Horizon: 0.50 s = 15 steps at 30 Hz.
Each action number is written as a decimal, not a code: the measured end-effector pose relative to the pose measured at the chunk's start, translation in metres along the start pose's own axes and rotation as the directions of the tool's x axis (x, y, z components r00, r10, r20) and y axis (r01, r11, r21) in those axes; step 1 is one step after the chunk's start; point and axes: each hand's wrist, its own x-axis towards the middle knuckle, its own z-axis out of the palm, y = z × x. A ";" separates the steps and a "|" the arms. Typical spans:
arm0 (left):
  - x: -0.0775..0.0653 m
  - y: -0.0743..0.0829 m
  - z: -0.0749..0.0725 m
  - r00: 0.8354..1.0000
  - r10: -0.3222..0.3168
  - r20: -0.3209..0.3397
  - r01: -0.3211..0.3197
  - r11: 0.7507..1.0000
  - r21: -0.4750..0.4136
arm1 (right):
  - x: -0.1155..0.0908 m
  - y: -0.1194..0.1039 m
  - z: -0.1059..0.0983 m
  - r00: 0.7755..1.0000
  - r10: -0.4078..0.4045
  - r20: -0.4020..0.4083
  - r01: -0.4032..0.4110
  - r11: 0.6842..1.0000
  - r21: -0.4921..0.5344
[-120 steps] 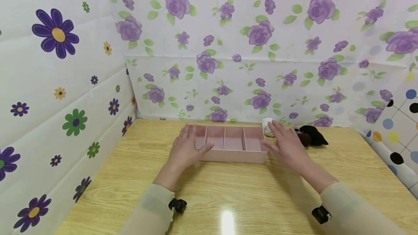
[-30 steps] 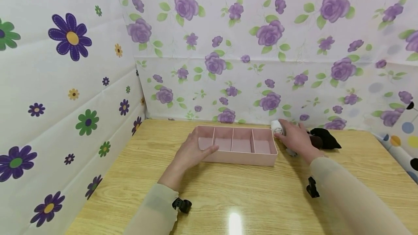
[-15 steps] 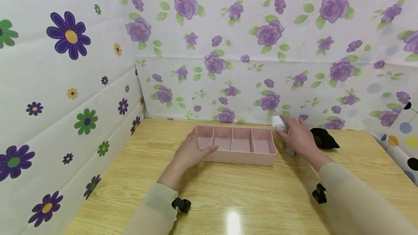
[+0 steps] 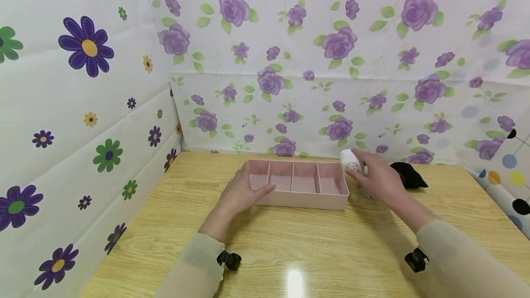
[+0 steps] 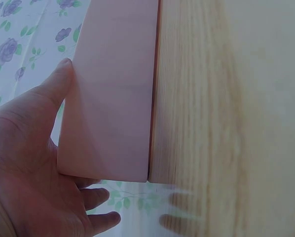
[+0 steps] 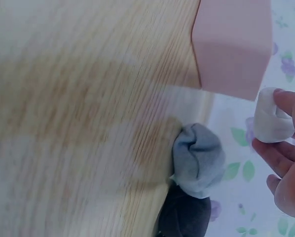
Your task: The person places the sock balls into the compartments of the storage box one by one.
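A pink divided storage box (image 4: 301,200) stands on the wooden table, its several compartments bare inside. At its left end is my left hand (image 4: 240,192), thumb on the front rim and fingers round the end. In the left wrist view the left thumb (image 5: 62,79) lies at the box's edge, and two fingers stick out past the end. My right hand (image 4: 383,178) pinches a rolled-up white sock (image 4: 351,161) between thumb and fingers, held close by the box's right end. In the right wrist view the white sock (image 6: 273,118) is beside the box's corner (image 6: 231,64).
A balled grey sock (image 6: 199,158) lies on the table under my right hand, with a dark bundle (image 6: 184,212) touching it. Farther right is a black cloth bundle (image 4: 407,175). A floral sheet (image 4: 269,82) hangs behind the table, another (image 4: 83,151) along the left.
My right hand came off the box's right end, took hold of the white sock, and has lifted it slightly toward the box. The left hand has stayed on the box.
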 end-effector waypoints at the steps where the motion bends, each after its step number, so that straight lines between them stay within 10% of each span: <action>1: 0.000 0.000 0.000 1.000 0.000 -0.001 0.000 1.000 0.000 | -0.002 -0.002 0.000 1.000 -0.004 -0.001 0.004 1.000 0.004; 15: -0.001 -0.001 0.000 1.000 0.017 -0.005 -0.017 1.000 -0.006 | -0.018 -0.025 0.008 0.998 -0.047 0.030 0.046 0.998 0.039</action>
